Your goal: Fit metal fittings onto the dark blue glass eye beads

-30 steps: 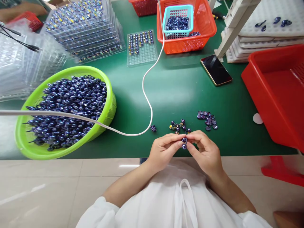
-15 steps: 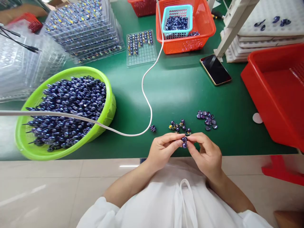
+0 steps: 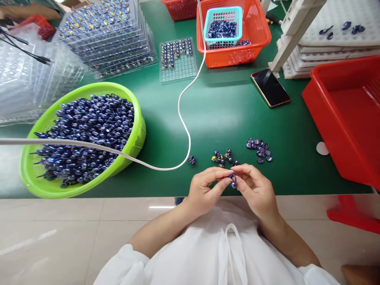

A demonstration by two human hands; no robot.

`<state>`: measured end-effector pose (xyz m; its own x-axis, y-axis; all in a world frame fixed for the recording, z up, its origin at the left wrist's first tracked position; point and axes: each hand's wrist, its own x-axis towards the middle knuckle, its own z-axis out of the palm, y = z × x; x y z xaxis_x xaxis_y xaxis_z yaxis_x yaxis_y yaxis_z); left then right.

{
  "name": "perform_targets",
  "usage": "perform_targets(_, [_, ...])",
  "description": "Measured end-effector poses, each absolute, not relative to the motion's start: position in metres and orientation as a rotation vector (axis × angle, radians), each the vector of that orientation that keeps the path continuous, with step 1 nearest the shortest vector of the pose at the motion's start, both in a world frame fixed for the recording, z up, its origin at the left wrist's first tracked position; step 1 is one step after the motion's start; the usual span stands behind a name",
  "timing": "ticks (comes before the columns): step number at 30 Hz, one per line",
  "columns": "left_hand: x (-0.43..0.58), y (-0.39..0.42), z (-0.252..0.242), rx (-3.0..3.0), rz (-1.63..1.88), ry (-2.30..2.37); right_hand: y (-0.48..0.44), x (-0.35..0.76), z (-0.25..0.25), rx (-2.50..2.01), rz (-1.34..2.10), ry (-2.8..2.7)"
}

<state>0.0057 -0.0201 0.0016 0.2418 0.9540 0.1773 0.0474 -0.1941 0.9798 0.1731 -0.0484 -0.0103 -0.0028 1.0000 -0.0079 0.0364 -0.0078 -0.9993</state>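
Between my fingertips, just past the table's front edge, is a shiny purple clip-on earbud shell, with a ball end and a thin curved bridge. My left hand pinches it from the left with thumb and forefinger. From the right, my right hand is closed on it the same way. Beyond my fingertips lies a loose group of purple earbud pieces, some with gold-coloured parts showing. Small flat purple covers are scattered farther right. A little dark cluster of parts lies to the left.
A lime-green basket heaped with purple shells stands left. A white cable crosses the green table. Behind are stacked clear trays, a part-filled tray and an orange basket. A phone and red bin are right.
The earbud shell has turned between my fingers and shifted slightly right, so its curved bridge now shows. My right fingers have moved a little around it.
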Motion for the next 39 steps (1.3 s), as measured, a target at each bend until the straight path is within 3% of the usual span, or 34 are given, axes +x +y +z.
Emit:
perform_targets(13, [0.005, -0.017, -0.006, 1.503, 1.205, 0.999, -0.041, 0.165, -0.014, -1.141, 1.293, -1.146])
perform_targets(19, [0.005, -0.013, 0.003, 1.401, 1.02, 1.078, -0.04, 0.177, -0.008, -1.242, 0.987, -1.397])
perform_targets(26, [0.004, -0.009, 0.012, 1.688, 1.025, 1.044, -0.037, 0.189, -0.006, -1.3, 0.497, -1.761])
perform_targets(31, [0.008, -0.01, 0.008, 1.178, 0.87, 1.063, -0.038, 0.188, -0.007, -1.231, 0.277, -1.876])
perform_targets(35, [0.006, -0.006, 0.004, 0.702, 0.686, 0.903, -0.039, 0.184, -0.003, -1.21, 0.421, -1.814])
perform_targets(39, [0.002, -0.005, 0.002, 0.606, 0.606, 0.829, -0.037, 0.185, 0.001, -1.146, 0.543, -1.872])
